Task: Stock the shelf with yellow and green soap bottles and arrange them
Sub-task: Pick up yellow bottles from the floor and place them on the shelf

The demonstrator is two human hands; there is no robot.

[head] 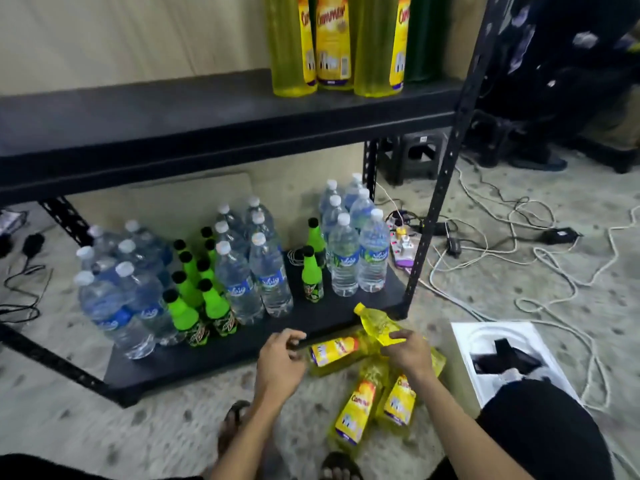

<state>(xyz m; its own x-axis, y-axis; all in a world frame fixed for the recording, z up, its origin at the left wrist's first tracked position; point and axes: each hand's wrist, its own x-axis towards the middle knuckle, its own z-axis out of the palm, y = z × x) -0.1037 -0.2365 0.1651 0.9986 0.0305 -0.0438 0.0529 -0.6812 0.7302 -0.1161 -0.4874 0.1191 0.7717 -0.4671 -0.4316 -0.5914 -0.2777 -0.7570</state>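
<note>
My right hand (pixel 408 353) grips a yellow soap bottle (pixel 377 323) by its body, cap pointing up-left, just above the floor by the shelf's front right corner. Three more yellow soap bottles (pixel 356 410) lie on the floor under and beside that hand. My left hand (pixel 280 358) hovers beside them at the lower shelf's front edge, fingers loosely curled and holding nothing. Three yellow soap bottles (pixel 332 43) stand upright on the upper shelf (pixel 173 112) at its right end. A dark green soap bottle (pixel 420 39) stands behind them.
The lower shelf (pixel 214 355) carries several clear water bottles (pixel 270 275) and green soda bottles (pixel 187 306). A white box (pixel 467 344) sits on the floor at right. Tangled cables and a power strip (pixel 405 251) lie beyond the shelf post (pixel 446 161).
</note>
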